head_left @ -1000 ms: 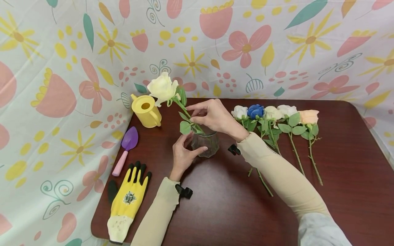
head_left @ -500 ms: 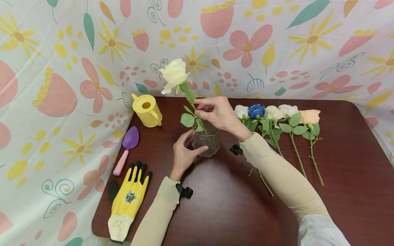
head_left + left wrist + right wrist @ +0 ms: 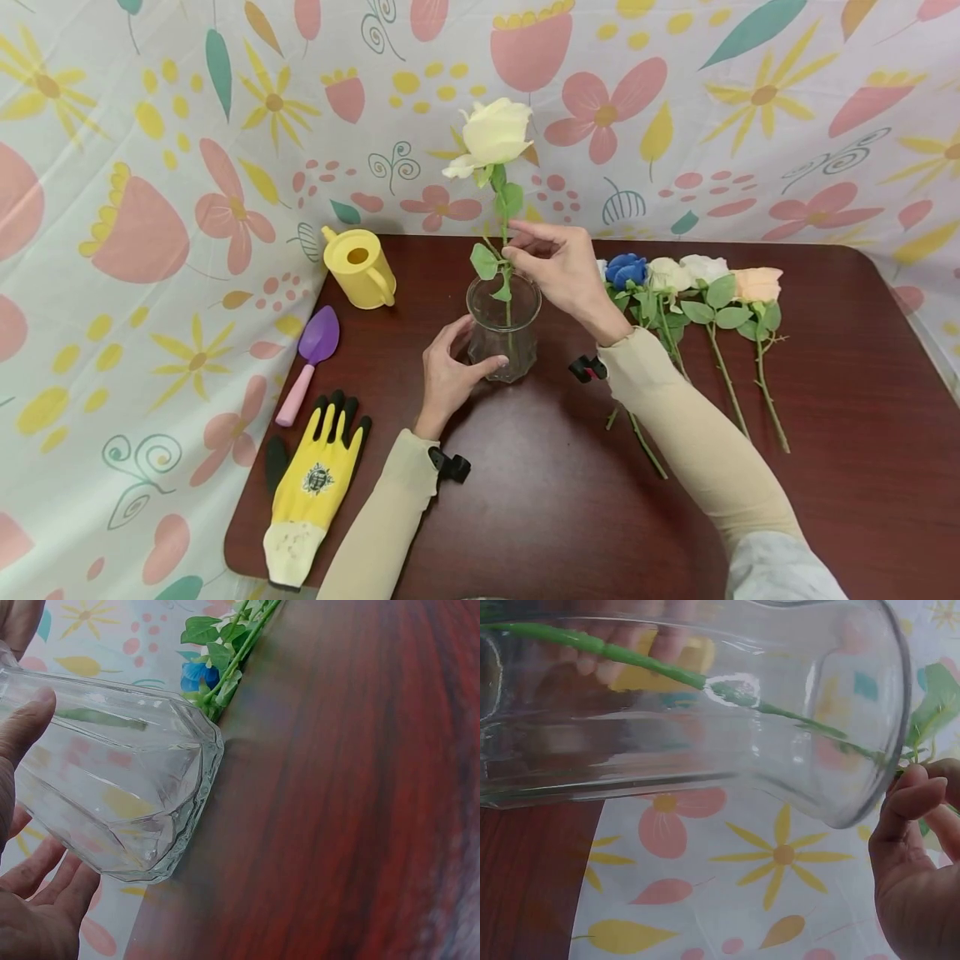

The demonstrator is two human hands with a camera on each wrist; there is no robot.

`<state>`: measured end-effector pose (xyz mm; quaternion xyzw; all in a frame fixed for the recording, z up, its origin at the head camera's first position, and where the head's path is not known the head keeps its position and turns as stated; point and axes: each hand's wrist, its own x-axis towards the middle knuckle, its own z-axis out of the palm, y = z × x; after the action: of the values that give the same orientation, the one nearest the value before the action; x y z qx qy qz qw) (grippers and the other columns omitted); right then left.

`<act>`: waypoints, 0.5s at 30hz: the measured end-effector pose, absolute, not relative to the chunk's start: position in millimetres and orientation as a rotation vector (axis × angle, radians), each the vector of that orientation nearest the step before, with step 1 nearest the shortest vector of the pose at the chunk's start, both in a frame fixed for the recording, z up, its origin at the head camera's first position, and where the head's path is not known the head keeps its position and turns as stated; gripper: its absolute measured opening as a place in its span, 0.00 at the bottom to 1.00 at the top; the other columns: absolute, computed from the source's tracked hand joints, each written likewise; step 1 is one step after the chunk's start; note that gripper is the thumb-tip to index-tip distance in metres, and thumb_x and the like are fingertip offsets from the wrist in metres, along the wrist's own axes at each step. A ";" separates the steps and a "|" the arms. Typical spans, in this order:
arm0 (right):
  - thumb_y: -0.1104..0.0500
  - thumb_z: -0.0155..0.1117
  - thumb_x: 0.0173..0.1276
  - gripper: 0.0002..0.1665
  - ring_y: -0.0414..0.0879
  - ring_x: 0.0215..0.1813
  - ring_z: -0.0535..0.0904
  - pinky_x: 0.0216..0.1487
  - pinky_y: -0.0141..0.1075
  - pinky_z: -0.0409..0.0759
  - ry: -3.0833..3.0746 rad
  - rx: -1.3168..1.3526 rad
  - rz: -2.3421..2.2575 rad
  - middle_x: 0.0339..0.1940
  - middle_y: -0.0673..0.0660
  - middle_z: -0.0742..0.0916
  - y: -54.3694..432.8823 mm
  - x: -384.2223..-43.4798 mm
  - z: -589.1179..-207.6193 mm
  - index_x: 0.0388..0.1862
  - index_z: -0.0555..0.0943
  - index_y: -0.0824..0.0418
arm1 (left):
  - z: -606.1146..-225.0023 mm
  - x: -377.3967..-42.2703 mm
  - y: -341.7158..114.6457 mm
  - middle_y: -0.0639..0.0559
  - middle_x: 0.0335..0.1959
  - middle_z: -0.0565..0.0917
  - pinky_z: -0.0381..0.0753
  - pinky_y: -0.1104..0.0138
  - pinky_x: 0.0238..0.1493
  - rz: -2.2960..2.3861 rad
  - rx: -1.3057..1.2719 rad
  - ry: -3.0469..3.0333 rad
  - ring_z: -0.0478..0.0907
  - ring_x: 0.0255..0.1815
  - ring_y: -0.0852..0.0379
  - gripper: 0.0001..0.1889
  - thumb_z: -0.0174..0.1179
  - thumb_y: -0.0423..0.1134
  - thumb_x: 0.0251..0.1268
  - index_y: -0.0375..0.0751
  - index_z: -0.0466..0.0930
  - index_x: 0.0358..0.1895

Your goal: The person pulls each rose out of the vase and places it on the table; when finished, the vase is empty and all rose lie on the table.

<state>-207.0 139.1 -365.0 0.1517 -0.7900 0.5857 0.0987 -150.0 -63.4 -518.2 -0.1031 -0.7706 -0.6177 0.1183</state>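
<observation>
A clear glass vase with a faceted base stands upright on the dark wooden table. My left hand holds it from the left, thumb in front and fingers behind; the left wrist view shows the same glass vase between thumb and fingers. Above the rim, my right hand pinches the stem of a cream-white rose between thumb and fingertips. The rose is nearly upright, its green stem reaching deep inside the glass in the right wrist view. Its leaves sit around the rim.
To the right lie several roses, among them a blue rose and a peach rose. On the left are a yellow watering can, a purple trowel and a yellow glove. A floral cloth hangs behind the table.
The rose has swung from leaning left to nearly upright, moving right, and its stem is lower in the vase. My right hand shifted right with it. My left hand stays on the vase.
</observation>
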 end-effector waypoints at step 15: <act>0.68 0.73 0.73 0.23 0.36 0.26 0.83 0.29 0.27 0.82 -2.076 0.314 1.934 0.32 0.37 0.91 153.7 -203.8 -352.1 0.67 0.87 0.65 | -517.3 -149.8 -62.8 0.39 0.63 0.88 0.87 0.53 0.75 -1.840 -0.291 -2.249 0.86 0.68 0.42 0.42 0.89 0.34 0.47 0.40 0.83 0.70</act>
<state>-203.8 153.7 -352.1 0.1088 -0.7197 0.6706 0.1431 -149.8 -62.8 -517.3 -0.0989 -0.7654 -0.6262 0.1105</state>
